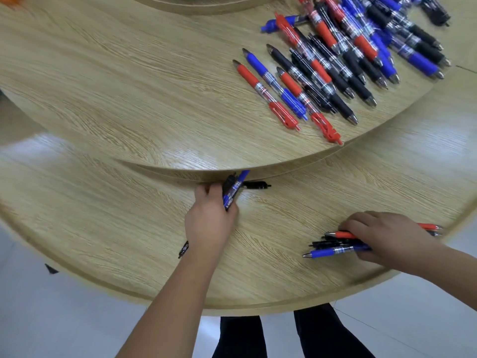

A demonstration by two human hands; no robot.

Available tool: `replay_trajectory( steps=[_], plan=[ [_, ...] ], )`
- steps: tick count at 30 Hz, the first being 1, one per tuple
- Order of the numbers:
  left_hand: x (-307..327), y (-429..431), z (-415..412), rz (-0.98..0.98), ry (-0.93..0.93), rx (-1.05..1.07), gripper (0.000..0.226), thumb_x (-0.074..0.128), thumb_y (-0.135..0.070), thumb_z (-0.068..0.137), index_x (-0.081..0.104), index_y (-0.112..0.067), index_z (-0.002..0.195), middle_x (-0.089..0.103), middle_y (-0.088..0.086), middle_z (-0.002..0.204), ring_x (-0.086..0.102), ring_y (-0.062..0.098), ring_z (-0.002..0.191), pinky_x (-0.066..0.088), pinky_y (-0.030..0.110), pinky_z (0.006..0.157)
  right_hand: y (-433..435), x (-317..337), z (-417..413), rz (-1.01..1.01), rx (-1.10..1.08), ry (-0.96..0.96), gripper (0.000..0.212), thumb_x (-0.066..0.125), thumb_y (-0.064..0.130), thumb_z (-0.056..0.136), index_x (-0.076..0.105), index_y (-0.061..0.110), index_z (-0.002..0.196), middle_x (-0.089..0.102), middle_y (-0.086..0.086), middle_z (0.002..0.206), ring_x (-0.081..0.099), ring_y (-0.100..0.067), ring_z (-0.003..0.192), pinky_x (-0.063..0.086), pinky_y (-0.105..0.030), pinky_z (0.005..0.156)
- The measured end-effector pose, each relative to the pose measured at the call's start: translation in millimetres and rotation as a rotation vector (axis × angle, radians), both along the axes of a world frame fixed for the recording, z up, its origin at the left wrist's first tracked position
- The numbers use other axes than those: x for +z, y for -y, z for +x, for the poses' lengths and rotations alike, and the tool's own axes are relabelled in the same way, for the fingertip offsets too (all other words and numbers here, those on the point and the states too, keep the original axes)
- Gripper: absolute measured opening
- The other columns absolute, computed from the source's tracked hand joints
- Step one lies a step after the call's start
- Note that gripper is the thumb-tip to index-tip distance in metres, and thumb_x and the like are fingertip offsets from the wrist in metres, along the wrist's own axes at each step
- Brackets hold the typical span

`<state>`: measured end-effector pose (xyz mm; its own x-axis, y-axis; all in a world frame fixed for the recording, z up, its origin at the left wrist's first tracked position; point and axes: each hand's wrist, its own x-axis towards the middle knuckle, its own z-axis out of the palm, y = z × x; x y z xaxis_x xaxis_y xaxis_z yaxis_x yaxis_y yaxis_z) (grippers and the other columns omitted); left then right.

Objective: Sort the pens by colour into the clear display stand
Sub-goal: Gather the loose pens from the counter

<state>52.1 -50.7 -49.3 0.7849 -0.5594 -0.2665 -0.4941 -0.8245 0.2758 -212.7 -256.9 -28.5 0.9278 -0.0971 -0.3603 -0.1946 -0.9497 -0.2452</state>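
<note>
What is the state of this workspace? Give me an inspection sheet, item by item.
Surface: round wooden table with a raised wooden tier.
Job's things: red, blue and black pens piled on the tier; display stand not in view.
Clutter: one black pen beside the left hand; small dark item by the wrist, unclear.
Hands: left hand grips blue and black pens; right hand grips a mixed bundle.
Cables: nothing seen.
Surroundings: pale floor; dark trouser legs.

Both forearms (175, 293) are bare; the trousers (240, 337) are black.
</note>
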Motion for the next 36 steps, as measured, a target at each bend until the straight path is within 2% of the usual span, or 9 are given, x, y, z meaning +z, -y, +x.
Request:
replay_trajectory(
  steps=[6, 11, 14, 16, 21, 25, 28, 33, 36],
  plan=[
    [7, 13, 16, 0.111, 0.015, -0.167, 0.039, 0.063, -0.044, 0.085, 0.059, -0.023, 0.117, 0.058, 0.010, 0.105, 0.063, 0.032, 0.089, 0.042, 0.032, 0.066, -20, 10, 17, -0.009, -0.084, -0.046, 0.047, 0.080, 0.034, 0.056, 0.065, 0.029, 0.100, 0.063, 0.012, 0.082, 0.061, -0.010, 0.062, 0.041, -0.022, 0.043],
    [12, 7, 6, 0.216, -0.068, -0.416, 0.030, 0.059, -0.043, 0.082, 0.058, -0.022, 0.104, 0.053, 0.002, 0.108, 0.064, 0.028, 0.086, 0.048, 0.031, 0.068, -41, 29, 37, 0.048, -0.292, -0.171, 0.036, 0.058, 0.041, 0.081, 0.050, 0.036, 0.116, 0.059, 0.013, 0.098, 0.057, -0.009, 0.087, 0.043, -0.024, 0.062],
    [19, -2, -4, 0.205, -0.219, -0.343, 0.026, 0.056, -0.045, 0.080, 0.058, -0.023, 0.093, 0.057, -0.002, 0.095, 0.063, 0.024, 0.083, 0.047, 0.030, 0.065, -58, 41, 42, 0.140, -0.463, -0.174, 0.023, 0.059, 0.039, 0.081, 0.046, 0.034, 0.100, 0.056, 0.011, 0.085, 0.053, -0.009, 0.074, 0.034, -0.020, 0.054],
    [28, -5, -10, 0.190, -0.338, -0.261, 0.020, 0.058, -0.042, 0.077, 0.057, -0.024, 0.085, 0.059, -0.005, 0.082, 0.061, 0.022, 0.077, 0.044, 0.028, 0.061, -70, 53, 40, 0.265, -0.642, -0.153, 0.019, 0.062, 0.036, 0.080, 0.046, 0.031, 0.088, 0.056, 0.009, 0.076, 0.053, -0.009, 0.066, 0.036, -0.021, 0.052],
    [83, 1, -42, 0.035, -0.756, -0.144, 0.019, 0.063, -0.037, 0.075, 0.056, -0.020, 0.073, 0.057, -0.004, 0.064, 0.055, 0.017, 0.058, 0.042, 0.028, 0.056, -99, 106, 15, 0.557, -1.104, -0.047, 0.016, 0.069, 0.030, 0.074, 0.053, 0.030, 0.080, 0.060, 0.002, 0.065, 0.054, -0.010, 0.051, 0.052, -0.034, 0.052],
    [146, 18, -84, -0.019, -0.977, -0.196, 0.024, 0.060, -0.030, 0.078, 0.056, -0.008, 0.082, 0.051, 0.000, 0.064, 0.049, 0.016, 0.053, 0.042, 0.029, 0.054, -124, 159, -23, 0.681, -1.339, 0.096, 0.017, 0.070, 0.022, 0.078, 0.057, 0.032, 0.081, 0.059, 0.006, 0.058, 0.048, -0.006, 0.045, 0.045, -0.023, 0.049],
    [187, 34, -121, -0.014, -1.027, -0.282, 0.030, 0.060, -0.032, 0.076, 0.053, -0.004, 0.085, 0.054, 0.004, 0.068, 0.047, 0.015, 0.056, 0.042, 0.029, 0.056, -131, 198, -59, 0.670, -1.501, 0.256, 0.019, 0.069, 0.014, 0.081, 0.058, 0.029, 0.082, 0.056, 0.014, 0.053, 0.045, -0.002, 0.043, 0.037, -0.012, 0.046],
    [244, 80, -195, -0.016, -1.036, -0.390, 0.021, 0.061, -0.016, 0.086, 0.049, 0.000, 0.082, 0.049, 0.008, 0.069, 0.044, 0.015, 0.051, 0.041, 0.019, 0.046, -121, 241, -134, 0.697, -1.744, 0.451, 0.018, 0.070, 0.015, 0.082, 0.054, 0.021, 0.075, 0.048, 0.010, 0.050, 0.041, -0.005, 0.046, 0.040, -0.024, 0.054],
    [263, 116, -251, -0.024, -1.029, -0.455, 0.017, 0.061, -0.012, 0.086, 0.048, -0.007, 0.076, 0.046, 0.008, 0.063, 0.042, 0.014, 0.048, 0.038, 0.018, 0.044, -105, 254, -182, 0.735, -1.792, 0.548, 0.016, 0.069, 0.016, 0.084, 0.055, 0.020, 0.076, 0.050, 0.012, 0.051, 0.042, -0.003, 0.047, 0.039, -0.017, 0.051]
  ],
)
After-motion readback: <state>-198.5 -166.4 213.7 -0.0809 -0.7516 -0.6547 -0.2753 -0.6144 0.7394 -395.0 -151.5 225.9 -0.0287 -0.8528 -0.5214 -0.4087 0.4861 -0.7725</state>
